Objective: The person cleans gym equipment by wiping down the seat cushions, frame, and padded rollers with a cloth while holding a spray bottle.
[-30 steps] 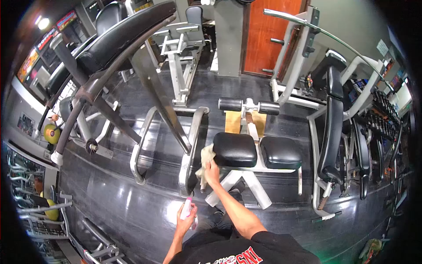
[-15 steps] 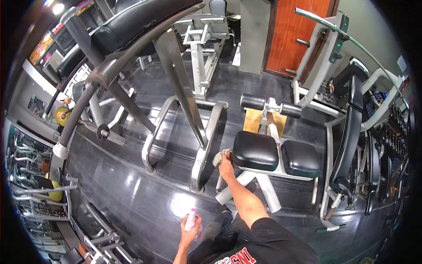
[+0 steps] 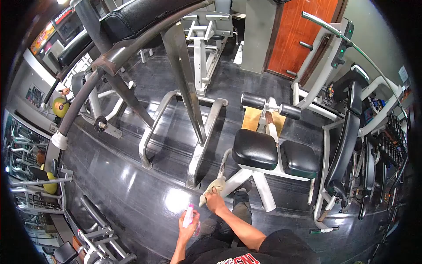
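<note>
My right hand (image 3: pixel 215 201) is closed on a pale cloth (image 3: pixel 212 189), which wraps around the lower end of a curved metal handle (image 3: pixel 225 161) at the left of a padded bench. Two black seat pads, a left one (image 3: pixel 255 149) and a right one (image 3: pixel 299 159), sit on the bench's white frame (image 3: pixel 265 192). In my left hand (image 3: pixel 188 224) is a white and pink spray bottle (image 3: pixel 189 215), held upright over the floor in front of my body.
A large grey machine with curved floor legs (image 3: pixel 204 145) rises at the left. Black rollers (image 3: pixel 253 100) stand behind the seat pads. Further right are a tall padded bench (image 3: pixel 345 149) and a dumbbell rack (image 3: pixel 393 141). An orange door (image 3: pixel 299 37) is at the back.
My right hand and the cloth have moved down from beside the left seat pad to the handle's lower end. The spray bottle remains in my left hand. The view has shifted.
</note>
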### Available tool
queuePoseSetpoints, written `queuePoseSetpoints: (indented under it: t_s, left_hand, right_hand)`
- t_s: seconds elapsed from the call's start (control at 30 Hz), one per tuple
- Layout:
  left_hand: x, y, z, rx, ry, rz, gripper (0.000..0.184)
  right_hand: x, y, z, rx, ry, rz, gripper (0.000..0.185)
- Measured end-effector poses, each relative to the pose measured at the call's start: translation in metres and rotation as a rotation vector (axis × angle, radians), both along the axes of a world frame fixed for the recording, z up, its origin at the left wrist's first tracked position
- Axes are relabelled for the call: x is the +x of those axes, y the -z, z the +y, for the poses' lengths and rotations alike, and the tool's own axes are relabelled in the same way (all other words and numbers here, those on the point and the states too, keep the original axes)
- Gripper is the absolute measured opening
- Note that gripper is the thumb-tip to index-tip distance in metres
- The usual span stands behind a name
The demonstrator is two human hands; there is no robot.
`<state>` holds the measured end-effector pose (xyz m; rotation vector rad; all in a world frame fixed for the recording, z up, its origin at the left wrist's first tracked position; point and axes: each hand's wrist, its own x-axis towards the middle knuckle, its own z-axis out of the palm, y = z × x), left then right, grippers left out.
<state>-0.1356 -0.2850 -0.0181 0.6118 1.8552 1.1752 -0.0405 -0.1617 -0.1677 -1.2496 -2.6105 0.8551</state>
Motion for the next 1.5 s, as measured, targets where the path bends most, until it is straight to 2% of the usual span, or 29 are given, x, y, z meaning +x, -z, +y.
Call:
queuePoseSetpoints:
  t_s: [0.03,0.1,0.13,0.17,0.2,0.23,0.27,0.37,0.4,0.47,0.57,0.63,0.67,0.77,0.8,0.83,0.9,0.93,0.97,1.03,1.07,1.13,1.17,1.23,1.3,1.37,1.4,1.5]
  left_hand:
    - [0.000,-0.001,-0.002,0.004,-0.006,-0.032,0.016]
    - [-0.001,-0.004,-0.002,0.008,-0.011,-0.063,0.016]
    - [-0.001,-0.008,-0.001,0.016,-0.021,-0.066,0.016]
    - [0.000,-0.009,0.000,0.024,-0.031,-0.071,0.016]
    - [0.000,-0.007,-0.001,0.022,-0.030,-0.072,0.016]
    - [-0.001,-0.005,-0.002,0.030,-0.037,-0.079,0.016]
    - [-0.002,-0.003,-0.002,0.038,-0.042,-0.085,0.016]
    - [-0.002,-0.004,0.001,0.036,-0.057,-0.107,0.016]
    - [-0.001,-0.003,0.001,0.034,-0.059,-0.108,0.016]
    - [-0.001,0.000,0.001,-0.019,-0.017,-0.033,0.015]
    - [0.004,-0.007,0.003,0.001,-0.051,-0.070,0.015]
    - [0.004,-0.005,-0.001,-0.002,-0.055,-0.068,0.014]
    - [0.003,-0.005,-0.003,0.002,-0.054,-0.068,0.014]
    - [0.000,0.003,-0.011,-0.033,-0.071,-0.056,0.013]
    - [-0.001,0.005,-0.014,-0.033,-0.071,-0.054,0.013]
    - [-0.002,0.007,-0.015,-0.034,-0.074,-0.048,0.014]
    - [-0.004,0.007,-0.015,-0.039,-0.070,-0.049,0.014]
    - [-0.005,0.007,-0.013,-0.041,-0.076,-0.060,0.014]
    - [-0.004,0.006,-0.010,-0.043,-0.082,-0.071,0.015]
    - [-0.003,0.003,-0.004,-0.026,-0.082,-0.089,0.015]
    - [-0.003,0.002,0.001,-0.012,-0.085,-0.098,0.015]
    - [-0.003,0.002,0.009,-0.003,-0.079,-0.112,0.015]
    - [-0.002,0.002,0.013,0.001,-0.076,-0.124,0.015]
    - [-0.001,0.001,0.021,-0.007,-0.047,-0.102,0.015]
    - [-0.001,-0.001,0.024,-0.018,-0.019,-0.074,0.016]
    - [0.000,-0.002,0.026,-0.034,-0.014,-0.080,0.017]
    - [0.001,-0.003,0.026,-0.035,-0.018,-0.079,0.017]
    - [0.001,-0.002,0.023,-0.036,-0.050,-0.102,0.017]
  right_hand:
    - [0.007,-0.022,0.004,-0.003,-0.001,0.001,0.026]
    - [0.017,-0.073,0.033,-0.582,0.224,0.080,0.030]
    - [0.016,-0.071,0.047,-0.567,0.287,0.118,0.030]
    - [0.023,-0.071,0.059,-0.614,0.377,0.289,0.029]
    - [0.023,-0.042,0.067,-0.339,0.458,0.398,0.027]
    - [0.028,-0.070,0.081,-0.559,0.647,0.506,0.027]
    - [0.032,-0.070,0.092,-0.588,0.755,0.476,0.030]
    - [0.038,0.016,0.110,-0.703,1.052,0.641,0.036]
    - [0.037,0.020,0.114,-0.704,1.051,0.637,0.036]
    - [0.025,0.022,0.135,-1.097,1.346,0.779,0.041]
    - [-0.003,0.036,0.160,-1.003,1.445,0.802,0.047]
    - [-0.017,0.156,0.184,-1.273,1.642,1.022,0.058]
    - [-0.020,0.150,0.183,-1.279,1.640,1.020,0.058]
    - [-0.027,0.092,0.181,-0.829,1.412,1.003,0.047]
    - [-0.030,0.179,0.174,-0.863,1.253,0.986,0.040]
    - [-0.026,0.143,0.163,-0.862,1.254,0.986,0.040]
    - [-0.009,0.072,0.130,-0.366,0.904,0.458,0.033]
    - [-0.005,0.069,0.123,-0.271,0.817,0.589,0.030]
    - [0.002,0.043,0.120,-0.391,0.752,0.486,0.029]
    - [0.017,0.029,0.112,-0.312,0.587,0.510,0.033]
    - [0.023,0.024,0.105,-0.305,0.590,0.510,0.033]
    - [0.035,0.010,0.091,-0.317,0.367,0.505,0.038]
    - [0.042,0.003,0.087,-0.314,0.372,0.501,0.038]
    - [0.052,-0.017,0.084,-0.320,0.068,0.395,0.038]
    - [0.053,-0.040,0.095,-0.395,0.055,0.459,0.035]
    - [0.049,-0.061,0.114,-0.438,0.192,0.573,0.031]
    - [0.042,-0.071,0.127,-0.342,0.257,0.657,0.029]
    - [0.022,-0.092,0.183,-0.100,0.278,0.554,0.022]
